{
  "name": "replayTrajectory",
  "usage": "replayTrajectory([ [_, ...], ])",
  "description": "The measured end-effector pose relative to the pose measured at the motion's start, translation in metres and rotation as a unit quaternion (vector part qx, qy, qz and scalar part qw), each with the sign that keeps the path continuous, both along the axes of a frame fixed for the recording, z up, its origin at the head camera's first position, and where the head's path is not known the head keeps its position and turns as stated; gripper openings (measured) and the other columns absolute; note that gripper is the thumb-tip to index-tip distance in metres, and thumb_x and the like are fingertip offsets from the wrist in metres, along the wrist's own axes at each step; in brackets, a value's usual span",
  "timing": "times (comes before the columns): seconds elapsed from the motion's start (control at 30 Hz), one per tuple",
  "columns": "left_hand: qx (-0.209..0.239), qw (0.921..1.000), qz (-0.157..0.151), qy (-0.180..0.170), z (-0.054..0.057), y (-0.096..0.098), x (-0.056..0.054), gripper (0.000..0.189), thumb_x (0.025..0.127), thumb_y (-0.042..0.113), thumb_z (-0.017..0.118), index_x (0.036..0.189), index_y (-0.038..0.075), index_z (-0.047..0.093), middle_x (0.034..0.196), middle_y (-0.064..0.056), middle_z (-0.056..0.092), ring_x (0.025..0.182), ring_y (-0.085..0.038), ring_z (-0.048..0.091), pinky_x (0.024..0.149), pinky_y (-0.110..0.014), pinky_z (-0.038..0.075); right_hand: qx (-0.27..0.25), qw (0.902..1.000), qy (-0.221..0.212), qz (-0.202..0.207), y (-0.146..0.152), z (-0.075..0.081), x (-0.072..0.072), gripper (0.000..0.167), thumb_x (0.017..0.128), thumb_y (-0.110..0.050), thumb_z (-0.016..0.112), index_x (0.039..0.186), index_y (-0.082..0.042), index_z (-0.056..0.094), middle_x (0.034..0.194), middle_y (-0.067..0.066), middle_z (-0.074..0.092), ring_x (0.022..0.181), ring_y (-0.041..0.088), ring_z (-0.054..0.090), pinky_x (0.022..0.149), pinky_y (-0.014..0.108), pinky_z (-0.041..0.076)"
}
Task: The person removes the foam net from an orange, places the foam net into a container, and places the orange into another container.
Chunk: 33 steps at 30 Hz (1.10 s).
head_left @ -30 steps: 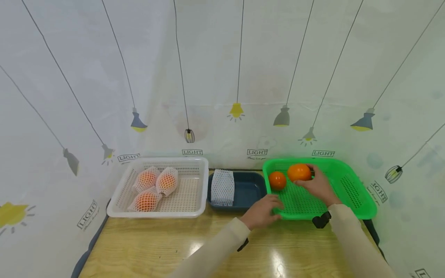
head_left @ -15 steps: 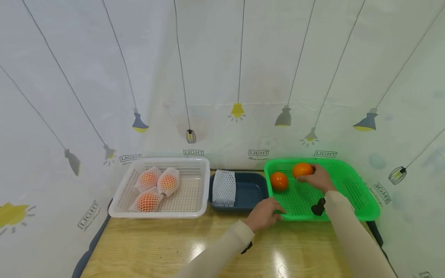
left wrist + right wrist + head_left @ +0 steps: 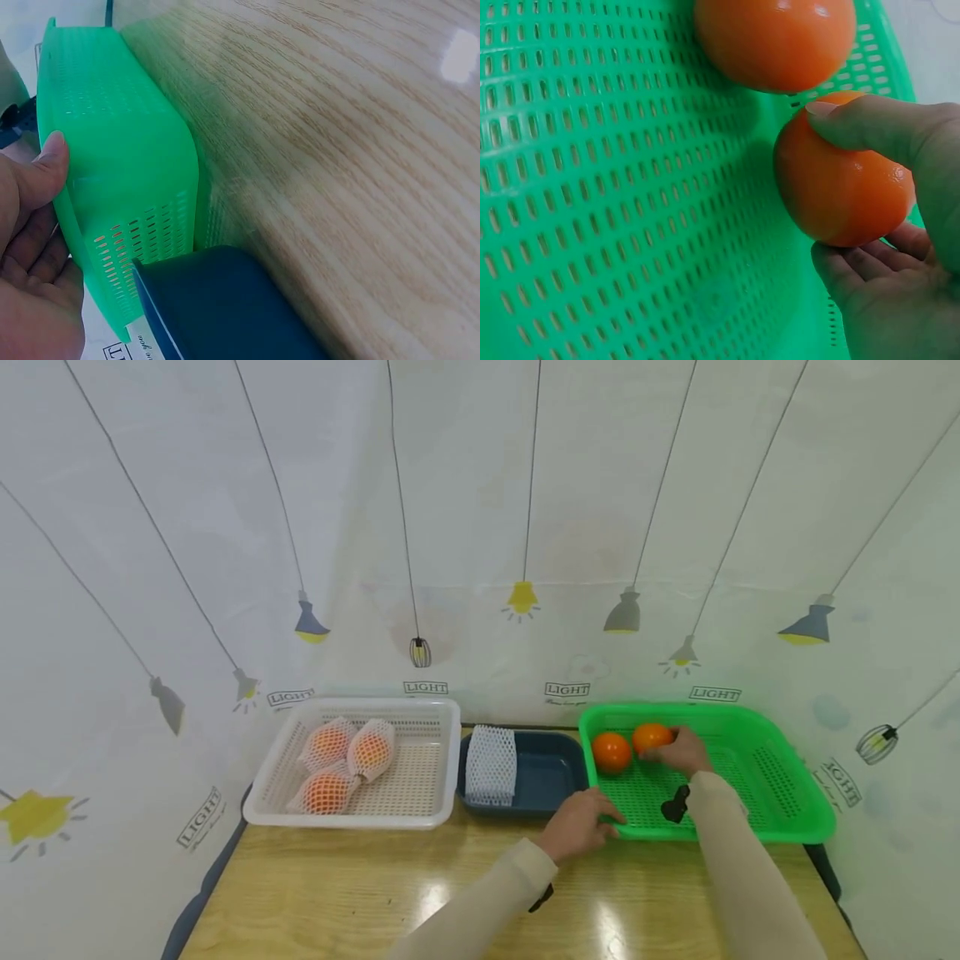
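My right hand (image 3: 684, 752) holds an orange (image 3: 652, 738) with the thumb on one side and the fingers on the other, low inside the green basket (image 3: 750, 835). The right wrist view shows this held orange (image 3: 847, 180) close beside a second orange (image 3: 780, 41), which lies in the basket. Whether the two touch is hard to tell. My left hand (image 3: 579, 825) grips the basket's front left corner. In the left wrist view its thumb lies over the green rim (image 3: 64, 202) and its fingers are curled beside it, their tips partly hidden.
Left of the green basket stands a dark blue tray (image 3: 551, 772) with a stack of white foam nets (image 3: 491, 767) in it. Further left, a white basket (image 3: 420, 818) holds 3 oranges in foam nets (image 3: 327, 793). A printed curtain (image 3: 480, 527) hangs behind the wooden table (image 3: 337, 893).
My right hand has lowered the orange into the green basket and brought it close to the other orange. My left hand has stayed at the basket's corner. The head view has shifted slightly.
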<state>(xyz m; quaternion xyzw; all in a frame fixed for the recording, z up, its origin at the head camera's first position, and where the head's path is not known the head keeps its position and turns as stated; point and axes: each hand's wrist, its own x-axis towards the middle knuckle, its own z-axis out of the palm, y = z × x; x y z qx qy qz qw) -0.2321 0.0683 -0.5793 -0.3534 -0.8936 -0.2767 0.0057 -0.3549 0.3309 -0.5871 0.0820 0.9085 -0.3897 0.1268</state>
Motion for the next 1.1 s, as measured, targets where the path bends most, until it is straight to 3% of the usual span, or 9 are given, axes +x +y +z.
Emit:
replayTrajectory([
  [0.17, 0.001, 1.0000, -0.004, 0.004, 0.0008, 0.0008, 0.0005, 0.017, 0.093, 0.020, 0.076, 0.110, 0.022, 0.080, 0.109, 0.011, 0.076, 0.110, -0.001, 0.068, 0.122, -0.021, 0.033, -0.017, 0.9998, -0.003, -0.004, -0.0038, -0.0038, 0.0029, 0.107, 0.087, -0.033, 0.080, 0.158, 0.011, 0.013, 0.154, 0.042, 0.029, 0.135, 0.057, 0.039, 0.107, 0.067, 0.043],
  [0.73, 0.009, 0.9998, 0.011, -0.014, 0.0009, 0.0018, 0.0022, 0.017, 0.093, 0.018, 0.076, 0.109, 0.021, 0.080, 0.110, 0.011, 0.076, 0.114, -0.003, 0.067, 0.122, -0.020, 0.032, 0.052, 0.9986, -0.011, 0.005, -0.0046, -0.0108, 0.0027, 0.111, 0.080, -0.030, 0.085, 0.153, 0.017, 0.015, 0.145, 0.045, 0.037, 0.129, 0.060, 0.044, 0.106, 0.067, 0.044],
  [0.87, 0.011, 0.9996, 0.013, -0.023, -0.0001, 0.0021, 0.0030, 0.017, 0.093, 0.018, 0.076, 0.109, 0.022, 0.080, 0.111, 0.012, 0.076, 0.118, -0.004, 0.066, 0.122, -0.021, 0.033, 0.062, 0.9979, -0.016, 0.013, -0.0051, -0.0091, 0.0042, 0.111, 0.080, -0.031, 0.084, 0.152, 0.018, 0.014, 0.143, 0.047, 0.037, 0.128, 0.061, 0.044, 0.106, 0.067, 0.044],
  [1.1, 0.012, 0.9998, 0.010, -0.009, -0.0005, 0.0011, 0.0013, 0.017, 0.092, 0.018, 0.077, 0.108, 0.022, 0.080, 0.109, 0.012, 0.076, 0.111, -0.001, 0.068, 0.122, -0.019, 0.031, 0.061, 0.9975, -0.023, 0.026, -0.0085, -0.0014, 0.0053, 0.115, 0.083, -0.035, 0.083, 0.155, 0.016, 0.010, 0.147, 0.047, 0.033, 0.131, 0.061, 0.041, 0.107, 0.069, 0.042],
])
